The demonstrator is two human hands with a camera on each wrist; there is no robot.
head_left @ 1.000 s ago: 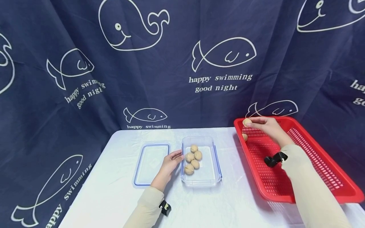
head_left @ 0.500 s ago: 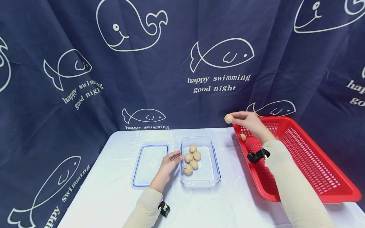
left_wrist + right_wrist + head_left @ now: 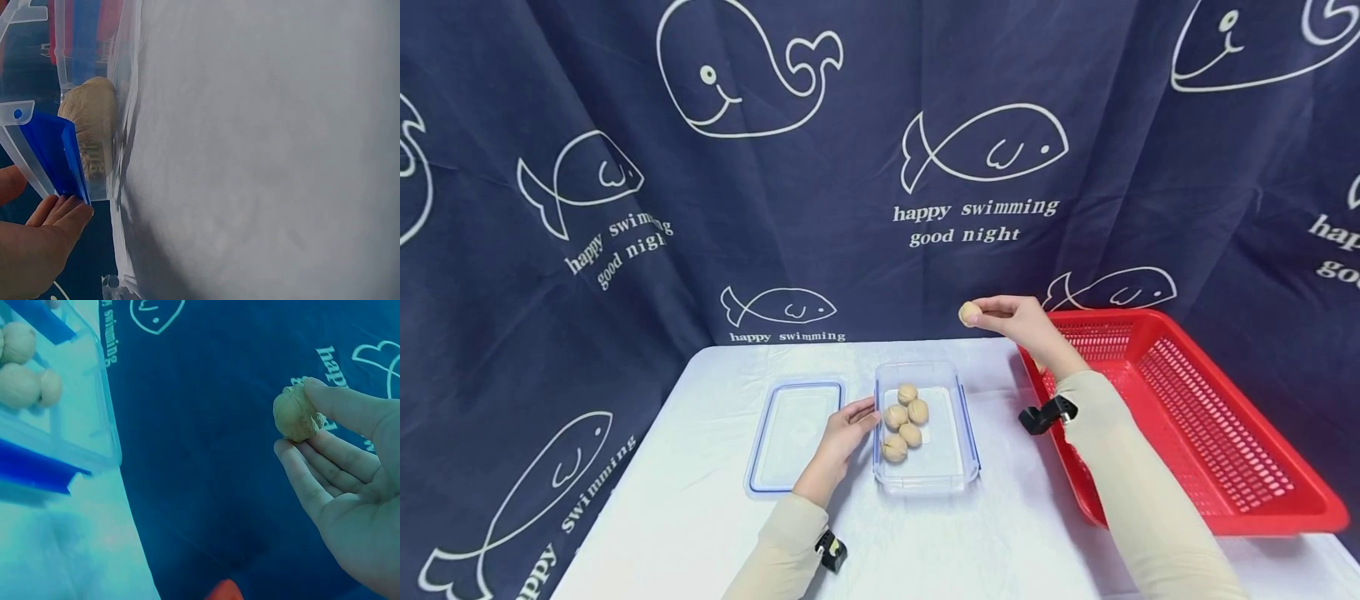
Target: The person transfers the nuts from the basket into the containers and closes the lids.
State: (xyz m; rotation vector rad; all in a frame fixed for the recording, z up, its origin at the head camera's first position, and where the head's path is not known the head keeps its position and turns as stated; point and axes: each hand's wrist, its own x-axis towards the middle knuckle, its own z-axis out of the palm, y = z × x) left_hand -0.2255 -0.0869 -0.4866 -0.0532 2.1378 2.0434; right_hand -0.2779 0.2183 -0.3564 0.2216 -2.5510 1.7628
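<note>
Right of centre, the right hand [image 3: 1028,323] pinched a round tan walnut [image 3: 968,314], up-right from the clear rectangular plastic box [image 3: 951,446] the left hand [image 3: 841,437] touched with loose fingers.

Curtained work area, navy fish-print curtain [image 3: 865,183], white-clothed table [image 3: 700,433]

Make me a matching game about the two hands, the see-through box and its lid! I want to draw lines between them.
Column one
1. right hand
2. left hand
3. clear box
4. lid

Column two
A. flat on the white table, left of the box
B. has five walnuts showing inside
C. holds one walnut in the air
D. touches the box's side

Right pairs: 1-C, 2-D, 3-B, 4-A
</note>
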